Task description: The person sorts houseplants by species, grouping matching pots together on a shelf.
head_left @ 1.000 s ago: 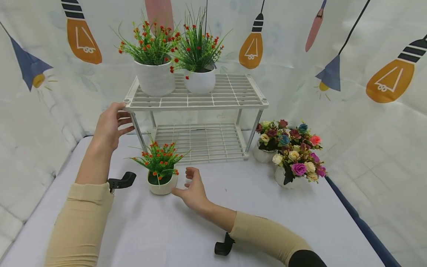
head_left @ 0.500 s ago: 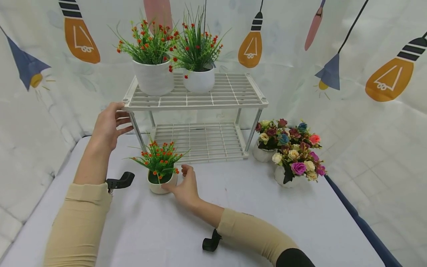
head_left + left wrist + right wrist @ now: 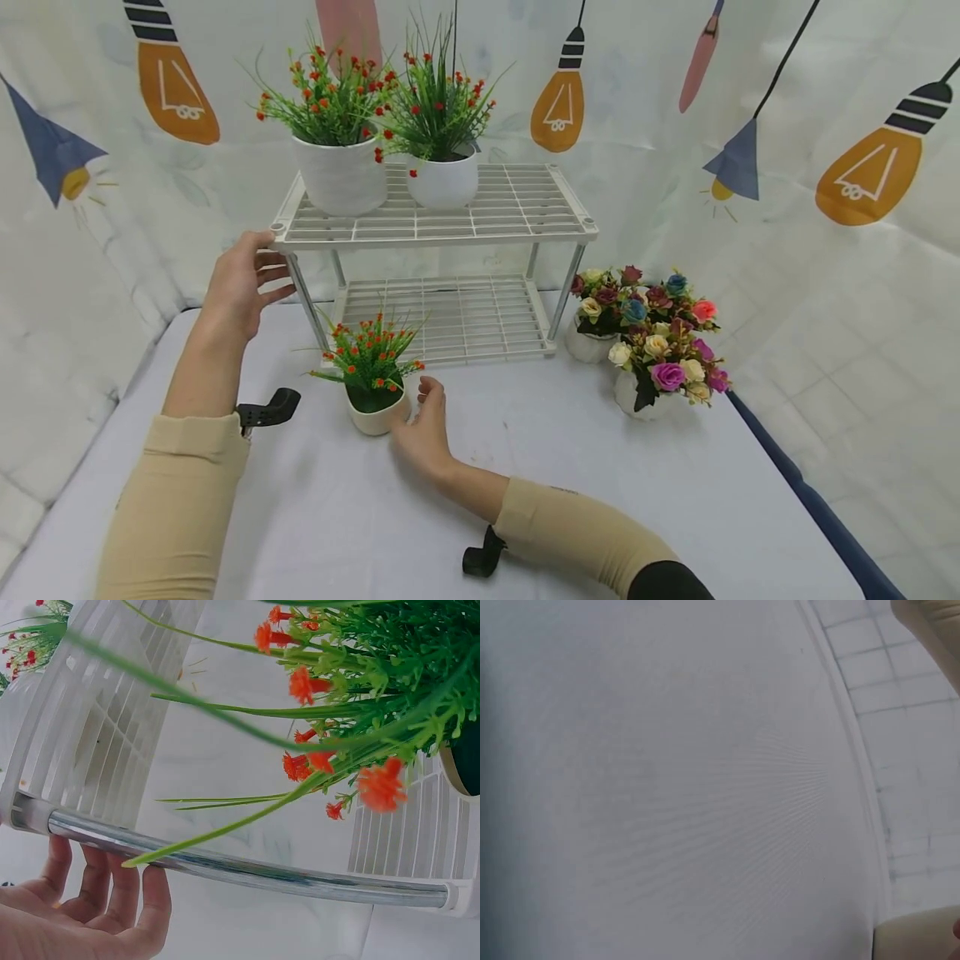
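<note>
A small cream pot [image 3: 367,422] of grass with orange flowers [image 3: 369,346] stands before the wire rack [image 3: 437,244]. My right hand [image 3: 422,432] is at the pot's right side, thumb side against it; its raised fingers look apart from the wall. In the right wrist view, part of the pot [image 3: 911,941] shows at the bottom right corner. My left hand [image 3: 234,285] touches the rack's front left corner. In the left wrist view its fingers [image 3: 120,900] reach behind the metal post [image 3: 247,870], some tips hidden; the thumb is not visible there.
Two white pots, one left [image 3: 341,177] and one right [image 3: 444,185], stand on the rack's upper shelf. Roses in two white pots [image 3: 588,346] [image 3: 633,396] stand right of the rack. A white cloth [image 3: 570,442] covers the table, with a patterned curtain [image 3: 652,125] behind.
The right hand has closed in on the cream pot, reaching across its front, then shifted slightly right. The pot has moved a little right and its plant has turned. The left hand stays at the rack.
</note>
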Available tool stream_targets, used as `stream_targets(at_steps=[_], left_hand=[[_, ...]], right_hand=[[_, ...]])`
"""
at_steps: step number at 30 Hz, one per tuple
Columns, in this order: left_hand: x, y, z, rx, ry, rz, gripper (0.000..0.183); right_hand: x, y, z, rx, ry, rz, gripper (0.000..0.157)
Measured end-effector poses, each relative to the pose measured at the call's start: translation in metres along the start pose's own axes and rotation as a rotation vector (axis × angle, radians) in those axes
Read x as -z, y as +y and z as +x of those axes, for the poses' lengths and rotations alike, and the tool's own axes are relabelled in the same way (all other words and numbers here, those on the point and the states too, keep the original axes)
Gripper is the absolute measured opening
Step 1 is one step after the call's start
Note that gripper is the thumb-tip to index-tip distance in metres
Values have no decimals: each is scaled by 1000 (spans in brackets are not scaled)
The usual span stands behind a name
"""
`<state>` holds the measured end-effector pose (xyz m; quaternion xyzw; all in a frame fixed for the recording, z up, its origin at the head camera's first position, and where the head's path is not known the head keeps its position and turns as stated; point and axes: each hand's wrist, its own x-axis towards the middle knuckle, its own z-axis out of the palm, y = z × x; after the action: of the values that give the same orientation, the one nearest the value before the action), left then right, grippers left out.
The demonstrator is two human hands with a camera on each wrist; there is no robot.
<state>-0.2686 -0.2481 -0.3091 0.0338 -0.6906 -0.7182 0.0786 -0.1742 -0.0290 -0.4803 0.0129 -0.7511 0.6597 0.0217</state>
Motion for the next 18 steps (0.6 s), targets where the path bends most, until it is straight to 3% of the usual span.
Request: stream_targets(at_steps=[5, 7, 18], left_hand=[[0, -1, 0, -2, 3, -21, 34], [0, -1, 1, -4, 2, -32, 33], [1, -1, 0, 1, -9, -59, 32]], right_hand=[[-14, 1, 3, 3, 2, -85, 102], [-20, 2, 5, 0, 26, -118, 108], [-25, 5, 13, 80, 112, -149, 92]])
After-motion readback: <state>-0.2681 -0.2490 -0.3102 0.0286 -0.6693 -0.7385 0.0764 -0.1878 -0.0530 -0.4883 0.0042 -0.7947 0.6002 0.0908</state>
